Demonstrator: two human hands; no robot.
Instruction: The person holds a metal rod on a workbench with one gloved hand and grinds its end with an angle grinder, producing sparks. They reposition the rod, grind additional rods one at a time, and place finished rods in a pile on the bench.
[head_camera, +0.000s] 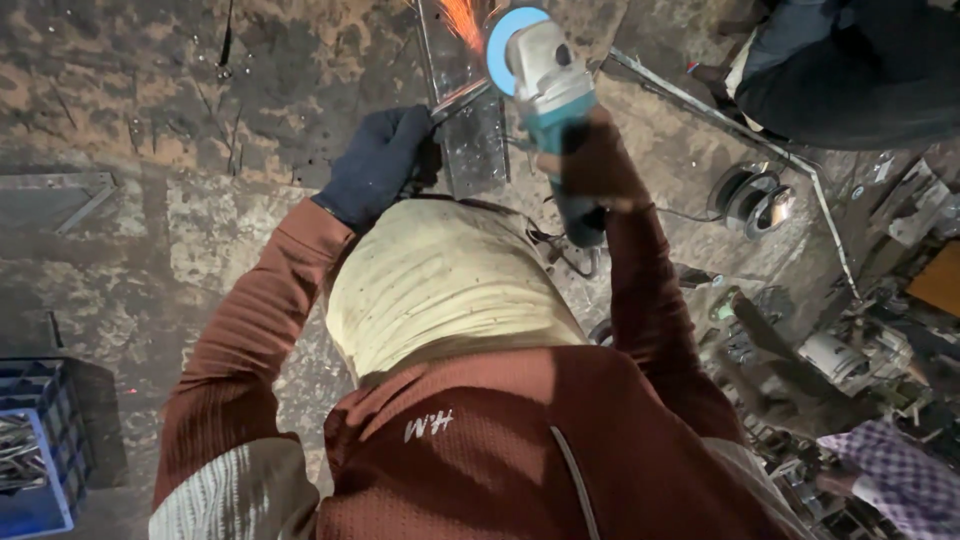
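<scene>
My left hand (383, 165), in a dark blue glove, grips a thin metal piece and presses it on a grey metal plate (472, 145) that lies on the floor. My right hand (600, 170), bare, is closed around the teal body of an angle grinder (545, 75). The grinder's disc, under a blue guard, meets the metal just right of my left hand. Orange sparks (462, 15) fly up from the contact point. A cream cloth (440, 285) covers my knee below both hands.
A blue crate (40, 440) with metal bits stands at the lower left. Another person (850, 70) crouches at the top right behind a long metal bar (730, 115). Wire spools (750, 200) and a heap of scrap parts (850, 360) fill the right side.
</scene>
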